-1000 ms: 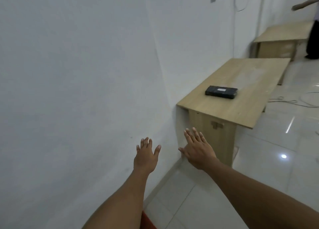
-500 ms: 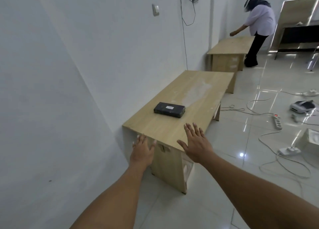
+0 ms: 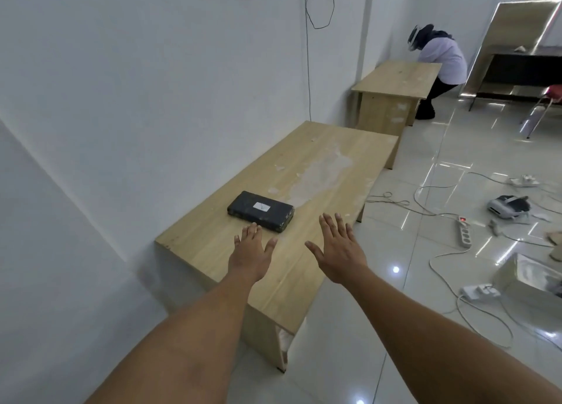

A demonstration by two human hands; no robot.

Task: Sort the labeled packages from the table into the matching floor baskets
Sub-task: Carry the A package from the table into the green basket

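Observation:
A flat black package [image 3: 261, 210] with a small white label lies on the wooden table [image 3: 319, 172] that stands against the white wall. My left hand [image 3: 250, 256] hovers over the table just in front of the package, fingers spread, holding nothing. My right hand [image 3: 339, 248] is stretched out to the right of the package, also spread and holding nothing. Neither hand touches the package. No floor basket is in view.
A second wooden table [image 3: 395, 79] stands further along the wall, with a person [image 3: 438, 60] bent over behind it. Cables, a power strip [image 3: 464, 231] and small devices lie on the tiled floor to the right. A dark bench [image 3: 517, 69] stands at the back right.
The view has swung from the wall toward the table and closed in on it. Both hands now reach over the tabletop near the black package instead of hanging in front of the table's end.

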